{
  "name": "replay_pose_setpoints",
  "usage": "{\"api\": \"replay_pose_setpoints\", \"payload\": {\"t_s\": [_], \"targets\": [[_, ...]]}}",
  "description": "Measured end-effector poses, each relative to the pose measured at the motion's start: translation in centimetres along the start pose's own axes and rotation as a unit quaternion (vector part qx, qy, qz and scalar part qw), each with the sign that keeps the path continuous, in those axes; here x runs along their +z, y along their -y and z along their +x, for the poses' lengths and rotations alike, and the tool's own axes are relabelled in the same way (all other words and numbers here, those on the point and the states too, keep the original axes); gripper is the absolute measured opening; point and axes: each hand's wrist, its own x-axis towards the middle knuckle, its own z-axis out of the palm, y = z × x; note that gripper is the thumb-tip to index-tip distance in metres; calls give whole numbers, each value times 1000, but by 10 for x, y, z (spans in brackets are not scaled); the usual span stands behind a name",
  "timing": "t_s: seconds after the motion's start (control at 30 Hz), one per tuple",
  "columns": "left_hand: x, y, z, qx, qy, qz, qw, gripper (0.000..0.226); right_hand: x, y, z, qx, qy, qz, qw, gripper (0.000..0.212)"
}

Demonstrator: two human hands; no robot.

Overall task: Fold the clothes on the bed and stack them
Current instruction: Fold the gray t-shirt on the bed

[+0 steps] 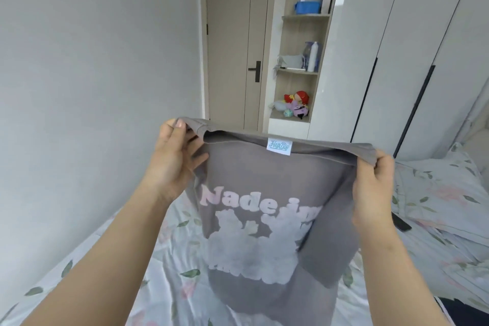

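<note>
Both arms reach forward over the floral-sheeted bed [169, 267]; left hand [173, 159] and right hand [373, 182] fingers pinch the grey printed cotton sweatshirt [254, 185] by its top edge, held raised.

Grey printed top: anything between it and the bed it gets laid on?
Nothing visible. Left hand and right hand hold the grey printed top over the floral sheet. A phone lies aside by the pillow; sheet behind the top is hidden.

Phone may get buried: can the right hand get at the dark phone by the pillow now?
Probably not yet: the right hand grips the grey shirt. Once freed, likely yes; the phone lies uncovered beside the pillow.
</note>
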Motion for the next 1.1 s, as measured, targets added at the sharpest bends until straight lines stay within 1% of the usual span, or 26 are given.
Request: {"api": "replay_pose_setpoints", "payload": {"t_s": [0.07, 0.17, 0.27, 0.33, 0.43, 0.5, 0.57, 0.6, 0.67, 0.73, 0.8, 0.9, 1.0, 1.1], "targets": [[-1, -20, 2, 34, 9, -1, 999, 20, 8, 23, -5, -67, -28, -4, 997, 16], [-4, -44, 4, 76, 11, -4, 997, 20, 23, 54, -11, -132, -40, -3, 990, 17], [-5, -59, 6, 119, 10, -15, 993, 20, 35, 79, -15, -181, -46, 7, 982, 14], [-5, -68, 8, 140, 13, -43, 989, 19, 38, 90, -15, -211, -50, 17, 976, 10], [-5, -75, 13, 170, 34, -88, 981, 17, 40, 100, -13, -261, -64, 35, 963, 16], [-4, -75, 18, 180, 37, -95, 978, 16, 43, 101, -11, -286, -75, 37, 955, 15], [-4, -66, 28, 169, 27, -89, 981, 15, 45, 90, -4, -295, -87, 22, 951, 11], [-5, -58, 34, 156, 18, -81, 984, 15, 46, 81, 1, -285, -93, 3, 954, 10], [-7, -31, 50, 110, -2, -51, 993, 15, 44, 52, 13, -230, -109, -51, 966, 13], [-13, 11, 69, 39, -23, -13, 999, 16, 40, 8, 30, -144, -121, -118, 975, 21], [-23, 65, 88, -49, -46, 7, 998, 17, 34, -44, 44, -55, -117, -186, 974, 25], [-41, 150, 109, -161, -93, 50, 981, 19, 24, -125, 59, 62, -87, -283, 953, 29], [-53, 222, 128, -228, -140, 108, 958, 19, 15, -197, 74, 159, -70, -348, 921, 35], [-60, 290, 152, -288, -170, 152, 930, 16, 8, -266, 94, 236, -46, -390, 889, 31]]}}
